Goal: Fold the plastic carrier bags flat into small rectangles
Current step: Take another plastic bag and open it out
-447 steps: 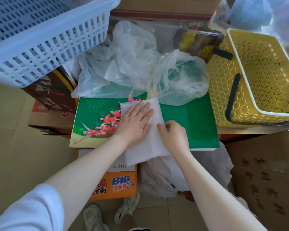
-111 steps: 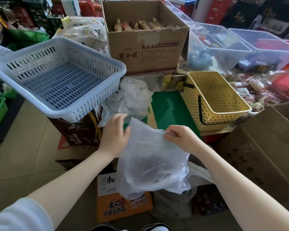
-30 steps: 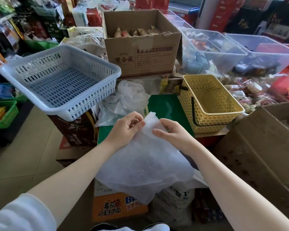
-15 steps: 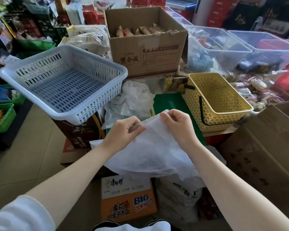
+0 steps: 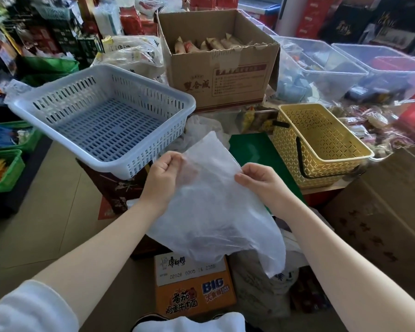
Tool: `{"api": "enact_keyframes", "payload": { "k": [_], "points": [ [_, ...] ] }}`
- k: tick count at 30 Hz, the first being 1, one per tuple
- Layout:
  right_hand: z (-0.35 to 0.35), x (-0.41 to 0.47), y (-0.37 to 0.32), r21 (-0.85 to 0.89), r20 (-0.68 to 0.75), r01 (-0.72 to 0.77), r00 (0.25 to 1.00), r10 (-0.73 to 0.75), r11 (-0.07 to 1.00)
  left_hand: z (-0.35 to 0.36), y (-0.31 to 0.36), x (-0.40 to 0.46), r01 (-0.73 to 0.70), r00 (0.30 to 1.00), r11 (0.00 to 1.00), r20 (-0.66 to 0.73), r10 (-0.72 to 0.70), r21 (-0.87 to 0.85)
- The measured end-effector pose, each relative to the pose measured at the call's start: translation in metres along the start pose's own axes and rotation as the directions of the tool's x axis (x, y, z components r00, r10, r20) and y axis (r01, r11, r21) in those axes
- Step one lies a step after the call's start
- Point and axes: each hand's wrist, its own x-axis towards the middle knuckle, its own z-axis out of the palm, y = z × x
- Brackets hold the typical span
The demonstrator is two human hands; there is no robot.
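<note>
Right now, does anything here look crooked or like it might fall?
Yes. The blue basket sits tilted on a dark box, with a corner jutting past the box's edge, so it looks unsteady. The cardboard box behind has a torn rim. The plastic bag, pinched by the left hand and right hand, hangs unfolded.

Thin translucent plastic bag (image 5: 211, 207), perforated plastic baskets (image 5: 101, 111), seemingly matt cardboard box (image 5: 216, 75).

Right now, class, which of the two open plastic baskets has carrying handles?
The yellow basket on the right: it has dark handles hinged at its sides. The pale blue basket on the left has slotted walls and no handles.
</note>
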Motion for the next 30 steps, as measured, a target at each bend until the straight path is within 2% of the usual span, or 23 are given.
{"api": "enact_keyframes", "payload": {
  "k": [2,4,8,11,13,15,19,22,24,25,28,30],
  "points": [
    [0.002,0.004,0.0,-0.122,0.001,0.013,1.0,-0.013,0.992,-0.008,0.0,0.0,0.039,0.994,0.997,0.103,-0.045,0.062],
    [0.007,0.007,-0.003,-0.24,0.048,0.041,0.998,-0.031,0.97,-0.012,0.007,0.006,0.014,0.978,0.993,0.206,-0.038,0.115],
    [0.019,0.009,-0.004,-0.279,0.111,0.089,0.992,-0.06,0.956,-0.006,0.026,0.013,-0.17,0.954,0.925,0.29,0.069,0.338],
    [0.019,0.005,-0.004,-0.259,0.219,0.044,0.976,0.014,0.965,-0.002,0.028,0.015,-0.186,0.961,0.931,0.255,0.106,0.313],
    [0.016,-0.001,-0.001,-0.352,0.295,-0.008,0.948,0.119,0.936,-0.005,0.026,0.018,-0.148,0.976,0.947,0.195,0.094,0.287],
    [0.01,-0.005,0.005,-0.406,0.308,-0.07,0.928,0.209,0.911,-0.009,0.023,0.022,-0.093,0.99,0.962,0.124,0.063,0.255],
    [-0.002,-0.007,0.022,-0.486,0.204,-0.145,0.94,0.273,0.862,-0.014,0.009,0.022,0.007,0.999,0.973,0.051,-0.019,0.229],
    [-0.01,-0.008,0.04,-0.702,0.084,-0.211,0.924,0.373,0.68,-0.015,0.001,0.018,0.103,0.994,0.988,0.013,-0.105,0.112],
    [-0.01,-0.011,0.041,-0.766,0.062,-0.204,0.921,0.385,0.61,-0.015,0.001,0.016,0.139,0.988,0.988,0.055,-0.142,0.063],
    [-0.009,-0.012,0.038,-0.745,0.08,-0.182,0.931,0.357,0.641,-0.013,0.002,0.015,0.148,0.983,0.987,0.097,-0.153,0.06],
    [0.007,-0.011,0.015,-0.53,0.152,-0.087,0.969,0.195,0.843,-0.004,0.009,0.009,0.15,0.96,0.988,0.233,-0.156,0.044],
    [0.022,-0.004,-0.001,-0.411,0.163,0.007,0.984,0.066,0.912,0.001,0.013,0.004,0.134,0.937,0.99,0.321,-0.14,0.04]
  ]
}}
